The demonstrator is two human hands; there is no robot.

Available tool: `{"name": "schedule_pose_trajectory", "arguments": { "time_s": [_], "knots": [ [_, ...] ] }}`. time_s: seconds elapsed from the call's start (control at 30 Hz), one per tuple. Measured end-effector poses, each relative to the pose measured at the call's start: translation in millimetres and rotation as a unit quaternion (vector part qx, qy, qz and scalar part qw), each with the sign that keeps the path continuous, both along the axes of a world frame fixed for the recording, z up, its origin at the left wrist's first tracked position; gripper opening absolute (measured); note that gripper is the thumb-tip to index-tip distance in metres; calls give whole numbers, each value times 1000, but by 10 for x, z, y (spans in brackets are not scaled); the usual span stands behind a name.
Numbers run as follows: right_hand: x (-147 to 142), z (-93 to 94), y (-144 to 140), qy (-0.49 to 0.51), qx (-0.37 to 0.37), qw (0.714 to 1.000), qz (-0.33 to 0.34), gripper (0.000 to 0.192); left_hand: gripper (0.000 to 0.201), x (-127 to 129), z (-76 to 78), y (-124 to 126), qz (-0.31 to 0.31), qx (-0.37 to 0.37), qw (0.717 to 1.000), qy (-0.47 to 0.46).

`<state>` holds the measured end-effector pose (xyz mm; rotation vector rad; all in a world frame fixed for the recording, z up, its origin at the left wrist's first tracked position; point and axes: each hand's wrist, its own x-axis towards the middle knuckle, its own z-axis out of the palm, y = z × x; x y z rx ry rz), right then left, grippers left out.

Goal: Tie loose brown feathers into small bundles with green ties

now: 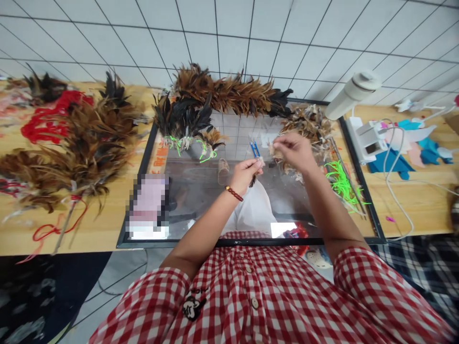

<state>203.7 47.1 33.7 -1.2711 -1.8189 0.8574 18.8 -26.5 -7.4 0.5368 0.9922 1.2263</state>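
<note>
My left hand [245, 176] is closed over the middle of the glass sheet [193, 191], pinching small feathers [254, 181]; their pale ends poke out at the fingertips and a dark tip shows below. Just beyond these fingers is a narrow blue two-pronged tool [255, 149]; whether it lies on the glass or touches the hand, I cannot tell. My right hand [297, 149] is raised to the right, fingertips pinched together. What they hold, if anything, is too small to name. Behind it lies a pile of loose brown feathers [310, 122].
Along the back runs a brown feather garland [229, 93], with black feather bundles [184, 117] tied in green. Bright green strings [340, 181] lie right, a white bottle [353, 94] behind. More feathers [96, 129] and red yarn [53, 117] are left. A cable [389, 177] crosses the right table.
</note>
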Motion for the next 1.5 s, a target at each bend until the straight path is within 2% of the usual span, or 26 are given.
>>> {"name": "schedule_pose_trajectory", "arguments": {
  "time_s": [0.07, 0.1, 0.2, 0.27, 0.43, 0.5, 0.53, 0.57, 0.6, 0.7, 0.73, 0.77, 0.87, 0.93, 1.0, 1.07, 1.13, 1.2, 1.33, 1.5],
  "knots": [
    [176, 117, 138, -136, 59, 988, -50, 15, 22, -11, -3, 16, 24, -14, 999, -21],
    [240, 160, 181, -224, 80, 970, -42, 18, 22, -17, -3, 23, 35, -17, 999, -30],
    [277, 203, 196, -434, 114, 892, 60, 29, 19, -28, 0, 33, 56, -20, 997, -48],
    [191, 185, 153, -491, 123, 857, 99, 34, 20, -29, 1, 31, 61, -21, 997, -50],
    [-93, 91, 119, -535, 120, 823, 148, 40, 22, -31, -13, 40, 64, -18, 997, -38],
    [-141, 42, 148, -557, 112, 808, 154, 36, 20, -37, -20, 52, 73, -19, 996, -40],
    [-140, 20, 167, -557, 110, 809, 150, 33, 19, -42, -21, 58, 78, -20, 996, -41],
    [-122, 3, 186, -537, 111, 825, 140, 31, 19, -46, -21, 63, 82, -22, 996, -42],
    [-89, -7, 201, -492, 112, 855, 122, 29, 19, -50, -19, 67, 85, -23, 995, -43],
    [45, 11, 194, -222, 73, 972, 29, 20, 17, -52, -10, 68, 84, -24, 995, -53],
    [76, 29, 164, -123, 35, 992, 11, 17, 16, -47, -9, 65, 83, -26, 994, -58],
    [90, 46, 120, -38, -13, 999, 8, 19, 16, -41, -9, 61, 82, -28, 994, -64],
    [6, 67, -75, 110, -137, 983, 62, 38, 22, -11, -25, 47, 71, -27, 994, -73],
    [-115, 35, -207, 137, -158, 973, 95, 45, 24, 10, -48, 40, 57, -19, 996, -69],
    [-226, -24, -299, 137, -131, 976, 110, 45, 25, 24, -72, 36, 41, -15, 997, -61],
    [-289, -91, -339, 116, -68, 986, 103, 41, 25, 31, -86, 32, 35, -12, 998, -55],
    [-301, -149, -339, 93, -9, 992, 89, 36, 25, 32, -84, 24, 31, -9, 998, -49],
    [-283, -193, -322, 83, 20, 993, 82, 32, 26, 29, -69, 11, 13, -4, 999, -40],
    [-240, -255, -297, 97, 28, 993, 64, 30, 28, 16, -40, -18, -23, 8, 1000, 8],
    [-200, -280, -321, 182, -57, 982, 7, 39, 29, 15, -56, -36, -31, 55, 997, 32]
  ]
}}
